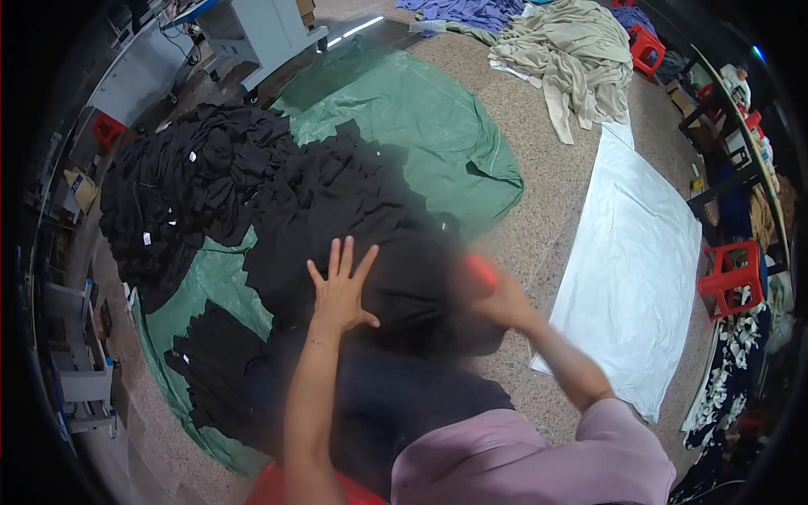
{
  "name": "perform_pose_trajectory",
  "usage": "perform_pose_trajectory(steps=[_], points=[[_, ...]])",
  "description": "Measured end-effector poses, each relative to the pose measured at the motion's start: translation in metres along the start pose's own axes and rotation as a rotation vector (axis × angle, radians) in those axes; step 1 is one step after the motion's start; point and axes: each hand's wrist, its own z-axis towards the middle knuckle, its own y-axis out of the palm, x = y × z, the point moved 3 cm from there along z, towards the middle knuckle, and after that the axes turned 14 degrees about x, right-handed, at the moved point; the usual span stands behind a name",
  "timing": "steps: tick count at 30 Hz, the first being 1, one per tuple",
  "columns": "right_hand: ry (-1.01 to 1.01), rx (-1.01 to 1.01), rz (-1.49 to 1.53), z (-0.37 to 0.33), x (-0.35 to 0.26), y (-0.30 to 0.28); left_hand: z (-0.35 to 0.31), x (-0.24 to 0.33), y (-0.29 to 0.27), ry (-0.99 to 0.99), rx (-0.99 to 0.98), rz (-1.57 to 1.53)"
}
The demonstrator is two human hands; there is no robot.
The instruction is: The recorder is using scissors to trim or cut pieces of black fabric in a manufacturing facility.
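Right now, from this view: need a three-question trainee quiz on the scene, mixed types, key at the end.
1. Multiple choice: what lies under the spread left hand?
A) beige cloth
B) black fabric
C) a red stool

2. True or false: the white sheet lies to the right of the green sheet in the picture.

3. Short answer: what colour is the blurred object at the right hand?

Key:
1. B
2. True
3. Red
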Motion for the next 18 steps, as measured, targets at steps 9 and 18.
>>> perform_pose_trajectory(steps=[9, 18], points=[[-0.587, -0.228, -0.241, 0.025, -0.257, -0.053, 0.033, -0.036, 0.019, -0.198, 0.555, -0.331], [-0.984, -0.212, -0.032, 0.034, -0.351, -0.051, -0.051, -0.150, -0.180, -0.221, 1.444, 0.024]])
